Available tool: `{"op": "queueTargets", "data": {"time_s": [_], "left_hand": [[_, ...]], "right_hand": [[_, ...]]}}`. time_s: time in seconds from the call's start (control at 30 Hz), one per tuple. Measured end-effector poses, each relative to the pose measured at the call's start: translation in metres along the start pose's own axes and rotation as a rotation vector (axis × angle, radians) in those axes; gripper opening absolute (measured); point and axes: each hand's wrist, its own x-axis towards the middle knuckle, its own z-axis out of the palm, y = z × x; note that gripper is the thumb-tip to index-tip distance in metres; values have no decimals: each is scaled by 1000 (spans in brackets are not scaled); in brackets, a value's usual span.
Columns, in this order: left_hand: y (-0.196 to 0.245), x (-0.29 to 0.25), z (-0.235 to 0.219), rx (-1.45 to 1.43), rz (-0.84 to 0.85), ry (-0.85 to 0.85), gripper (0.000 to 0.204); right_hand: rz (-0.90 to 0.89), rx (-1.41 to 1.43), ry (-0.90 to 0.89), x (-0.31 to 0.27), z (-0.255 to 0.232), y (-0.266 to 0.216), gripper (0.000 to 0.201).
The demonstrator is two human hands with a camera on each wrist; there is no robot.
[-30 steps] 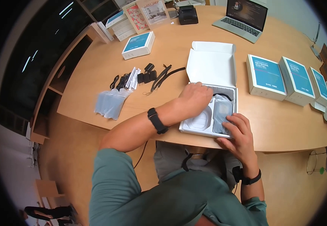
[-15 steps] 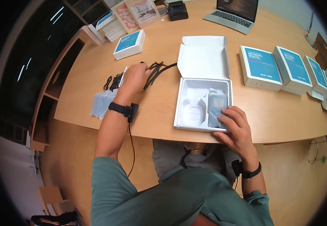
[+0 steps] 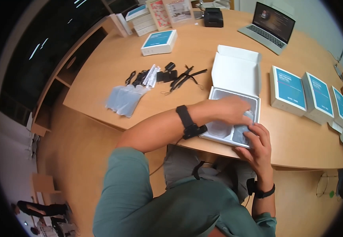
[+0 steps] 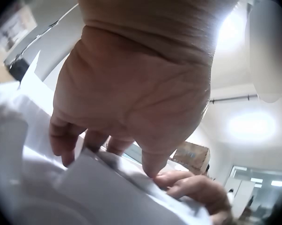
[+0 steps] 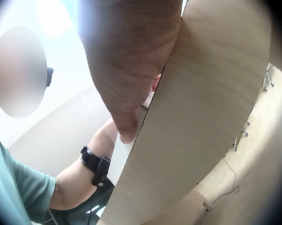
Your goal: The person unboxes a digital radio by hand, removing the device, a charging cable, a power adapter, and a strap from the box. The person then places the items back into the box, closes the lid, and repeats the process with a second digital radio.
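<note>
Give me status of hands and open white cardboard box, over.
Left hand inside box, grip unclear. Right hand at near right corner. Bluish plastic-wrapped item in right compartment, partly covered by hands.

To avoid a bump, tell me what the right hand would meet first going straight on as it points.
Most likely the left hand, whose fingers reach down just ahead of the right hand, near the bagged item. Depth there is hard to judge.

Your left arm (image 3: 155, 130) crosses your front, elbow bent; left hand (image 3: 232, 110) palm down, fingers angled down, tips mostly hidden, so grip's hard to call. Right hand (image 3: 259, 146) close by, fingers loosely bent, thumb (image 3: 243, 152) spread below them.
</note>
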Motion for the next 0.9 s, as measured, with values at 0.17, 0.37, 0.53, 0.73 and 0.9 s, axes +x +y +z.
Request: {"op": "queueTargets", "data": {"time_s": [0.17, 0.37, 0.53, 0.73, 0.9], "left_hand": [[16, -18, 0, -121, 40, 169, 51], [27, -37, 25, -317, 182, 400, 45], [3, -77, -44, -840, -8, 600, 42], [-152, -220, -138, -777, -323, 927, 55], [-314, -392, -176, 33, -726, 808, 46]], "right_hand": [[67, 59, 37, -7, 6, 4, 56], [102, 129, 75, -13, 9, 8, 61], [104, 119, 97, -7, 7, 1, 65], [42, 18, 16, -3, 1, 0, 57], [56, -6, -4, -3, 1, -1, 49]]}}
